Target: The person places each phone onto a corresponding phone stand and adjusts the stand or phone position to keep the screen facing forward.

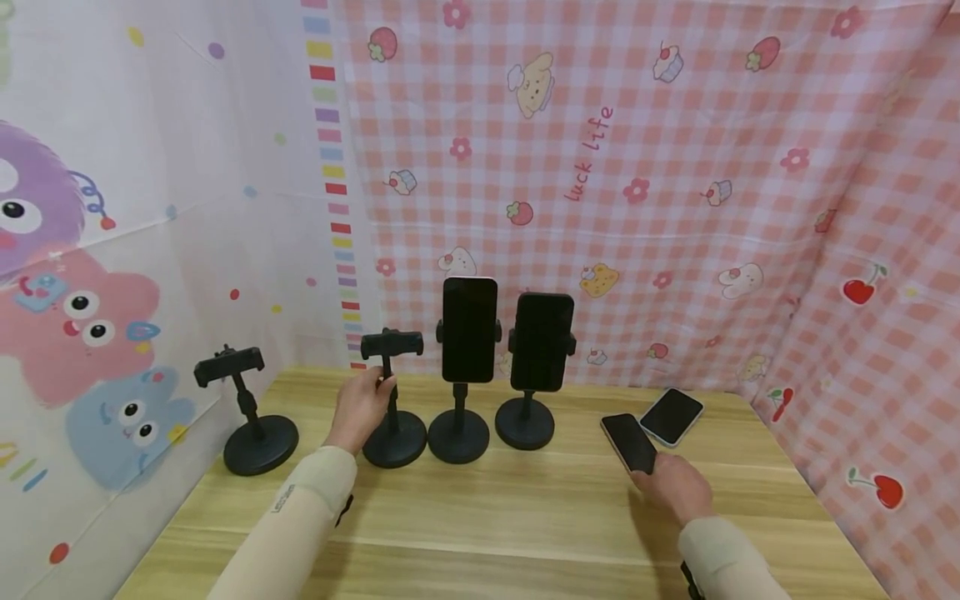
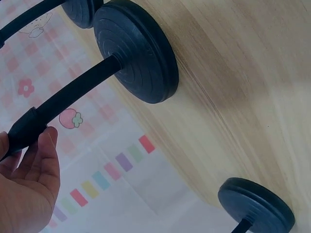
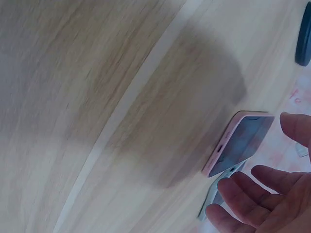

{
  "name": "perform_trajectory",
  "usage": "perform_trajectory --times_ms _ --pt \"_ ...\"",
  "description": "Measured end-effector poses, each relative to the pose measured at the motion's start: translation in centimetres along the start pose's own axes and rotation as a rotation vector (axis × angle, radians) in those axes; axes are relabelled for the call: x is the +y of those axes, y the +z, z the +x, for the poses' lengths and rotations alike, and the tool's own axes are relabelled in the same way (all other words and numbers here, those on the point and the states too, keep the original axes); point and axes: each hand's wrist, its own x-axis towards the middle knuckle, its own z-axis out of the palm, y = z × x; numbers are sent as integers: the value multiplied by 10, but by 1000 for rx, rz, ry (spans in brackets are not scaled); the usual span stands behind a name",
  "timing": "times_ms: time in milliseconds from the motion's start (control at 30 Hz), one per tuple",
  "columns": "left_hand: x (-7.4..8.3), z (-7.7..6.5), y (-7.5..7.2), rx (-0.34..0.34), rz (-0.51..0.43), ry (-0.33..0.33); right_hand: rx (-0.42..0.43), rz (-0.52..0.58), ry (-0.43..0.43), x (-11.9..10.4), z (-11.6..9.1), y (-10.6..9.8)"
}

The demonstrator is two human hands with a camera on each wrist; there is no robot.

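My left hand grips the stem of a black phone stand whose clamp holds no phone. In the left wrist view, the thumb and fingers close round the thick collar of that stem, and the round base stands on the table. My right hand is at the near end of a pink-cased phone lying screen up. The right wrist view shows its fingers spread apart close above this phone, with no grip on it. Beside it lies a second phone in a pale case.
Two more stands, right of the gripped one, carry upright phones, one light-edged and one black. Another stand without a phone is at the far left. Printed curtains border the wooden table behind and at both sides.
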Motion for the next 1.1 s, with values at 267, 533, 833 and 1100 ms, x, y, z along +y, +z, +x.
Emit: perform_trajectory --times_ms 267,533,833,1100 --pt "-1 0 -5 -32 6 -31 -56 -26 64 3 9 0" --pt "-1 -1 -6 -46 19 -50 -78 -53 85 9 18 4" --pt "0 0 -4 -60 32 -55 -128 -50 106 10 25 12" --pt "-1 1 -4 -71 28 -83 -60 -55 134 8 29 25"
